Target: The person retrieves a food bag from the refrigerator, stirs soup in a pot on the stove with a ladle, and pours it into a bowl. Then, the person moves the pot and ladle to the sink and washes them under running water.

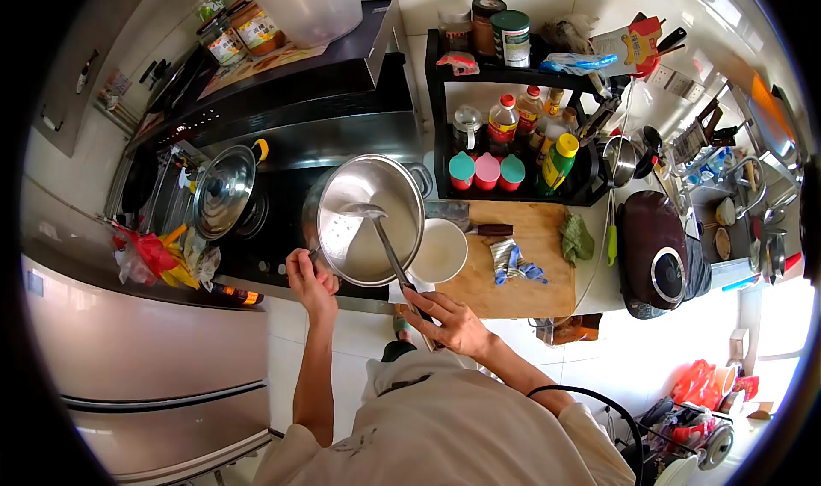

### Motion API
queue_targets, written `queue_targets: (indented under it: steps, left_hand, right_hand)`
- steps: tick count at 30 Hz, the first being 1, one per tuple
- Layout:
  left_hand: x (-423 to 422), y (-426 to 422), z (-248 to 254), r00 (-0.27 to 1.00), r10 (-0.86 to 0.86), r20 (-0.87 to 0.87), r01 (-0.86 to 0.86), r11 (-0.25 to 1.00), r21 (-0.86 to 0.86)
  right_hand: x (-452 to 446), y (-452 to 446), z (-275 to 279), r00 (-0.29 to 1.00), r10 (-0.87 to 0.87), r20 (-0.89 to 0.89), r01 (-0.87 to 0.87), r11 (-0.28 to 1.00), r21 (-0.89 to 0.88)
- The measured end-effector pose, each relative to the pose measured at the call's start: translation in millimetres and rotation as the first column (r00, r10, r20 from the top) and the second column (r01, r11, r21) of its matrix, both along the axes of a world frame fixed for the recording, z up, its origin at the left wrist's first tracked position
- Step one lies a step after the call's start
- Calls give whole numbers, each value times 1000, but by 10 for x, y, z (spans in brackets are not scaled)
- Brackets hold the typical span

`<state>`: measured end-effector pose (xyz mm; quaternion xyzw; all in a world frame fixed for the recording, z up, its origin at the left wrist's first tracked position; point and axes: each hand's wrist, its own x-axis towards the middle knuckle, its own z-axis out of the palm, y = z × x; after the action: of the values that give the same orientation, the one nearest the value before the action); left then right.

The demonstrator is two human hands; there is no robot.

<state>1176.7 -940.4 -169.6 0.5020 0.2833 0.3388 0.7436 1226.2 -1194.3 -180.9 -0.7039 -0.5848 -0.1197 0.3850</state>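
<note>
Pot: handle at its 8 o'clock mostly covered by left hand. Pale patch inside: liquid or bare metal, can't tell. Ladle: part of handle under right hand, 5 o'clock. White bowl, pot's 4 o'clock: partly behind rim. Bottles, 1 o'clock: label text too small. Rice cooker, 3 o'clock: panel markings unreadable. Plastic tub, 11 o'clock: top cut off. Shirt, 6 o'clock: cut by bottom edge.

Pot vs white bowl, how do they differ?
The pot is silvery metal; the bowl is white. The pot looks larger than the bowl. The ladle reaches into the pot; the bowl has none. The left hand holds the pot; the bowl is unheld. Both are round and open-topped.
</note>
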Motion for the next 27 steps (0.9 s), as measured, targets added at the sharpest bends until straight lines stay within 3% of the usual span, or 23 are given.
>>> queue_targets:
  steps: [17,27]
  left_hand:
    - [-44,-251,-98,1000,-12,16,7,970,243]
    - [-41,-313,-40,997,-80,13,74,958,277]
  right_hand:
    - [-136,-175,-77,1000,2,13,-2,1000,12]
    - [-176,-206,-130,1000,-13,8,13,1000,-3]
